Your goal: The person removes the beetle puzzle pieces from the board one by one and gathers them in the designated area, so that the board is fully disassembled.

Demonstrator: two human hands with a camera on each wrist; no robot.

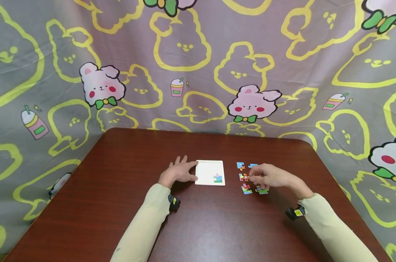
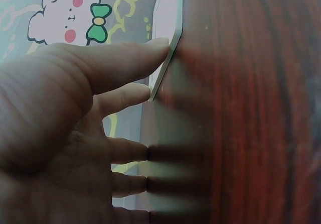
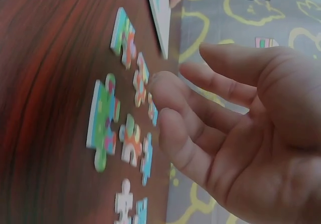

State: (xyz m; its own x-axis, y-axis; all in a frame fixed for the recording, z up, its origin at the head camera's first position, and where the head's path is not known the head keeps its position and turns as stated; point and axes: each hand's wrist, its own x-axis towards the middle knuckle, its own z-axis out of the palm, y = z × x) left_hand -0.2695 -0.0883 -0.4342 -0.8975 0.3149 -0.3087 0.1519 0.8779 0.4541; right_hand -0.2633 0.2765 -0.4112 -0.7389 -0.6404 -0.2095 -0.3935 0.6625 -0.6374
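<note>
A square white puzzle tray (image 1: 204,169) lies on the table, with one jigsaw piece (image 1: 218,179) in its near right corner. My left hand (image 1: 180,172) is at the tray's left side, thumb and index finger extended to its edge; the other fingers are spread, as the left wrist view shows. My right hand (image 1: 269,175) hovers over several loose jigsaw pieces right of the tray, partly covering some. In the right wrist view its fingers (image 3: 173,133) are loosely bent with nothing between them, beside a green piece (image 3: 102,121) and an orange-patterned piece (image 3: 131,141).
The dark reddish-brown table (image 1: 211,222) has rounded far corners. A grey curtain (image 1: 198,105) printed with yellow outlines and white bunny heads surrounds its back and sides. Loose pieces at the left of the group include a blue one (image 1: 240,165) and a red-green one (image 1: 246,189).
</note>
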